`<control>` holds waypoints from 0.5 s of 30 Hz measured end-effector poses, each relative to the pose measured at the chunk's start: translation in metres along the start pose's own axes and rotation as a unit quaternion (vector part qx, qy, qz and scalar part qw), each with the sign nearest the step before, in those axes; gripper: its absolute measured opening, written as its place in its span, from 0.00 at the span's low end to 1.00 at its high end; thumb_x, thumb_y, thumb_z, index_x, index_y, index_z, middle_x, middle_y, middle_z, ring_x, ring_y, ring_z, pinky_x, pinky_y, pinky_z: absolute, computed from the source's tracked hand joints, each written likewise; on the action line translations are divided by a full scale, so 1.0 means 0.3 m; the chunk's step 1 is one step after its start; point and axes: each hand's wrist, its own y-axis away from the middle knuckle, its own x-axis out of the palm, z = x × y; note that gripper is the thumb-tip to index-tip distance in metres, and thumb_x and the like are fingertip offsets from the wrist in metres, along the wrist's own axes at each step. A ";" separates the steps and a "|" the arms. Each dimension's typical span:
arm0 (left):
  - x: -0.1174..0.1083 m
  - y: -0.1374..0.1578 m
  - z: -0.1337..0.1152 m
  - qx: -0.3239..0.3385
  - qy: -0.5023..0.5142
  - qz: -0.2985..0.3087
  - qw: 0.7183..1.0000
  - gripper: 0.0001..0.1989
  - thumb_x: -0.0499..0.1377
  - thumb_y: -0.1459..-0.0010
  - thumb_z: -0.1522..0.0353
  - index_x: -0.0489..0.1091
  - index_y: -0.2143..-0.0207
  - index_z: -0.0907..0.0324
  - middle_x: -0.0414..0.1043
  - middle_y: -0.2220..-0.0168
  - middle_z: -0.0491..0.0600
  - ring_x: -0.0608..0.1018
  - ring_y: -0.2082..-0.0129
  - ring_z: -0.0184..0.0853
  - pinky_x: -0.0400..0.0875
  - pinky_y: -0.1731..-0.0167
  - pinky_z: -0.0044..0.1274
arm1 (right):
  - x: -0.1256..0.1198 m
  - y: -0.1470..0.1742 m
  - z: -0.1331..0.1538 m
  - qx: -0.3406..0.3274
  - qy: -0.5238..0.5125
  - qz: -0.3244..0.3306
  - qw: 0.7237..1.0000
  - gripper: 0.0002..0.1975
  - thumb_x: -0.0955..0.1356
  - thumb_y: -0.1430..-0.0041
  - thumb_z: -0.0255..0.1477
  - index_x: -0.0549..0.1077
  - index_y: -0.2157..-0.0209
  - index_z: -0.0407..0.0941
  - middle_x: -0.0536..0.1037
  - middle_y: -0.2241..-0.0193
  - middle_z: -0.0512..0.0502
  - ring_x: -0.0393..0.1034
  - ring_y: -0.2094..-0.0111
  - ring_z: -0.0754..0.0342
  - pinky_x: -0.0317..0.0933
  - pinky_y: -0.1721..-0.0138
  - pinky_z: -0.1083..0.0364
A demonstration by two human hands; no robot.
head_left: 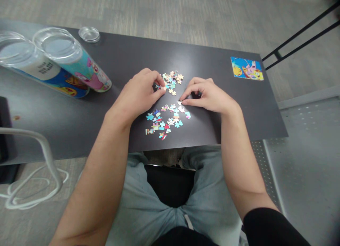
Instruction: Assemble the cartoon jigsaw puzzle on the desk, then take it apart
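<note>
Small jigsaw pieces lie in two loose groups on the dark table. My left hand (140,92) is at the farther pile (174,77), its thumb and fingers closed on a jigsaw piece at the pile's near left side; the fingers partly hide that piece. Slightly nearer to me, my right hand (204,93) pinches another jigsaw piece (179,102) between thumb and fingertips, low over the tabletop. The nearer group (162,125) spreads out below both hands, with blue, pink, red and white pieces showing.
Two clear-topped canisters with cartoon prints, one blue (61,79) and one turquoise (91,70), stand on the left of the table (202,131). Behind them is a clear round lid (89,34). A cartoon picture card (247,68) lies far right. A white cable (45,147) hangs at left.
</note>
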 end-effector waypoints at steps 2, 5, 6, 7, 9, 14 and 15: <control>-0.004 -0.001 0.000 -0.003 0.008 0.004 1.000 0.06 0.72 0.28 0.61 0.83 0.52 0.49 0.87 0.40 0.54 0.82 0.55 0.42 0.79 0.52 0.36 | 0.004 -0.001 0.011 -0.022 -0.015 0.013 1.000 0.08 0.86 0.27 0.45 0.95 0.54 0.58 0.87 0.52 0.46 0.83 0.46 0.35 0.65 0.26 0.31; -0.008 -0.004 0.000 -0.003 0.013 0.012 1.000 0.06 0.71 0.28 0.63 0.83 0.51 0.50 0.88 0.42 0.53 0.83 0.55 0.42 0.79 0.51 0.36 | 0.025 -0.011 0.026 -0.026 -0.034 -0.010 0.999 0.07 0.84 0.25 0.43 0.94 0.51 0.57 0.86 0.52 0.45 0.81 0.51 0.38 0.73 0.37 0.37; -0.009 -0.005 -0.001 -0.004 0.013 0.014 1.000 0.07 0.71 0.28 0.63 0.84 0.50 0.50 0.89 0.42 0.53 0.83 0.56 0.42 0.79 0.50 0.36 | 0.036 -0.018 0.032 -0.016 -0.032 -0.029 0.999 0.08 0.83 0.24 0.42 0.93 0.50 0.56 0.85 0.52 0.45 0.80 0.52 0.39 0.74 0.41 0.39; -0.009 -0.006 -0.002 -0.005 0.012 0.016 1.000 0.08 0.70 0.28 0.63 0.84 0.49 0.51 0.89 0.42 0.53 0.83 0.56 0.42 0.79 0.49 0.37 | 0.049 -0.025 0.038 -0.002 -0.024 -0.049 0.998 0.08 0.82 0.22 0.41 0.92 0.49 0.55 0.85 0.50 0.44 0.79 0.52 0.39 0.75 0.43 0.39; -0.009 -0.005 -0.006 -0.007 0.010 0.019 1.000 0.09 0.69 0.28 0.63 0.85 0.48 0.52 0.90 0.42 0.53 0.83 0.57 0.41 0.79 0.48 0.38 | 0.077 -0.039 0.049 0.021 0.001 -0.084 0.996 0.07 0.81 0.21 0.40 0.90 0.49 0.54 0.85 0.47 0.41 0.80 0.49 0.38 0.76 0.43 0.39; 0.000 -0.005 0.001 -0.005 0.001 0.016 1.000 0.17 0.70 0.30 0.62 0.86 0.42 0.52 0.91 0.45 0.54 0.82 0.58 0.42 0.81 0.46 0.39 | 0.127 -0.060 0.066 0.028 0.023 -0.106 0.994 0.07 0.83 0.22 0.37 0.86 0.51 0.53 0.83 0.42 0.38 0.81 0.43 0.34 0.78 0.40 0.36; 0.003 -0.005 0.005 -0.001 -0.003 0.013 1.000 0.17 0.70 0.30 0.62 0.87 0.41 0.52 0.90 0.44 0.54 0.82 0.58 0.42 0.82 0.45 0.39 | 0.130 -0.060 0.067 0.030 0.021 -0.104 0.994 0.07 0.83 0.22 0.36 0.86 0.51 0.53 0.82 0.41 0.38 0.81 0.44 0.35 0.78 0.40 0.37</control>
